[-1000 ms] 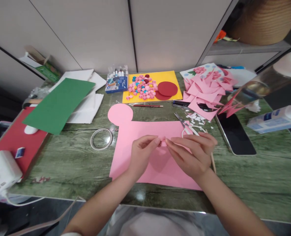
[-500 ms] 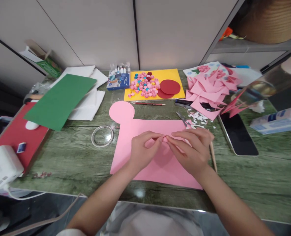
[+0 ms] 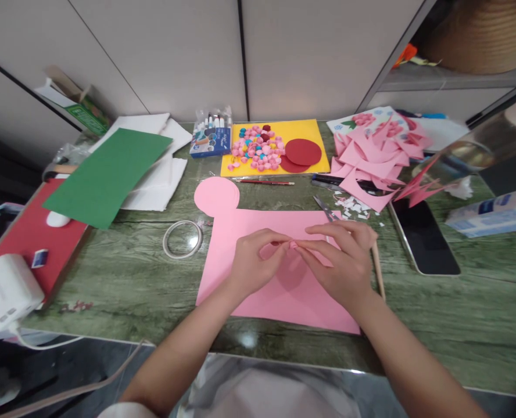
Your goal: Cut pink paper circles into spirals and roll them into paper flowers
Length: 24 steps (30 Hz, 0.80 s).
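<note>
Over a sheet of pink paper, both hands meet at a small pink paper roll. My left hand pinches it between thumb and forefinger from the left. From the right, my right hand grips the same roll with its fingertips, its other fingers partly spread. A thin wooden stick slants down beside my right hand; whether that hand also holds it, I cannot tell. Scissors lie just beyond the right hand, partly hidden. Pink paper circles are stacked at the sheet's upper left corner.
Small coloured paper rolls and dark red circles lie on yellow paper. Pink offcuts and a phone are at the right. A tape roll, green paper and a white charger lie leftward.
Both hands stay at nearly the same spot, with the pink paper roll still between the fingertips. The right hand's fingers have shifted slightly, and the view has moved a little.
</note>
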Motion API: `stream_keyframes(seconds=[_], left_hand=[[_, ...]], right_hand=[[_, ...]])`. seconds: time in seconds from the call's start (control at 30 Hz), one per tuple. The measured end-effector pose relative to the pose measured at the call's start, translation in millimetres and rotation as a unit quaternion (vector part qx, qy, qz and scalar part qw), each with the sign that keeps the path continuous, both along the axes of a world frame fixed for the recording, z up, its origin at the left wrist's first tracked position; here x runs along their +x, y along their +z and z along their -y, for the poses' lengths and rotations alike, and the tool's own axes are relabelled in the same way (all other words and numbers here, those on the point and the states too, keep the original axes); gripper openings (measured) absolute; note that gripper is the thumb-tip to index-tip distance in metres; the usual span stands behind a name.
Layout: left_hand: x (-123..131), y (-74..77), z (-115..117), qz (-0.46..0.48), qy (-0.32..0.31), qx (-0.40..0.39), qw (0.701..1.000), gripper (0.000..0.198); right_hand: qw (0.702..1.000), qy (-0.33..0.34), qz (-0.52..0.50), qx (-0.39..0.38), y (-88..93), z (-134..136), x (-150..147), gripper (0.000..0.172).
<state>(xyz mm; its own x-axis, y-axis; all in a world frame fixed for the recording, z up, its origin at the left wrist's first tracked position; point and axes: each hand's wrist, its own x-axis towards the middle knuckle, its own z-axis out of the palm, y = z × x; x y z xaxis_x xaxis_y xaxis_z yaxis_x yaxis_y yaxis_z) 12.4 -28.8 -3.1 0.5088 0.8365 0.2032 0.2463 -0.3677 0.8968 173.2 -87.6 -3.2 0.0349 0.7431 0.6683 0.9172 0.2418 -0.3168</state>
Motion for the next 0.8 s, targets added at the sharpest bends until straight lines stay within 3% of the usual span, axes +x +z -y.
stream_keyframes(seconds=[0.1, 0.2, 0.33, 0.4, 0.53, 0.8], left_hand=[[0, -0.6, 0, 0.01, -0.016, -0.026, 0.999, 0.016], [2, -1.4, 0, 0.046, -0.016, -0.114, 0.992, 0.015], [5, -2.5, -2, 0.118, -0.041, -0.303, 0.945, 0.021], [6, -3.8, -3, 0.145, -0.057, -0.362, 0.919, 0.022], [6, -6.0, -4, 0.163, -0.056, -0.392, 0.904, 0.021], [11, -5.8, -2, 0.158, -0.02, -0.391, 0.907, 0.018]], right_hand=[[0.999, 0.0, -0.036, -0.033, 4.6, 0, 1, 0.002], [0.992, 0.008, -0.091, -0.093, 9.1, -2, 5, 0.003], [0.964, 0.038, -0.203, -0.167, 9.9, -6, 10, 0.01], [0.941, 0.068, -0.263, -0.203, 7.5, -8, 12, 0.012], [0.902, 0.109, -0.334, -0.25, 1.2, -10, 13, 0.007], [0.923, 0.091, -0.305, -0.215, -9.0, -12, 9, 0.004]])
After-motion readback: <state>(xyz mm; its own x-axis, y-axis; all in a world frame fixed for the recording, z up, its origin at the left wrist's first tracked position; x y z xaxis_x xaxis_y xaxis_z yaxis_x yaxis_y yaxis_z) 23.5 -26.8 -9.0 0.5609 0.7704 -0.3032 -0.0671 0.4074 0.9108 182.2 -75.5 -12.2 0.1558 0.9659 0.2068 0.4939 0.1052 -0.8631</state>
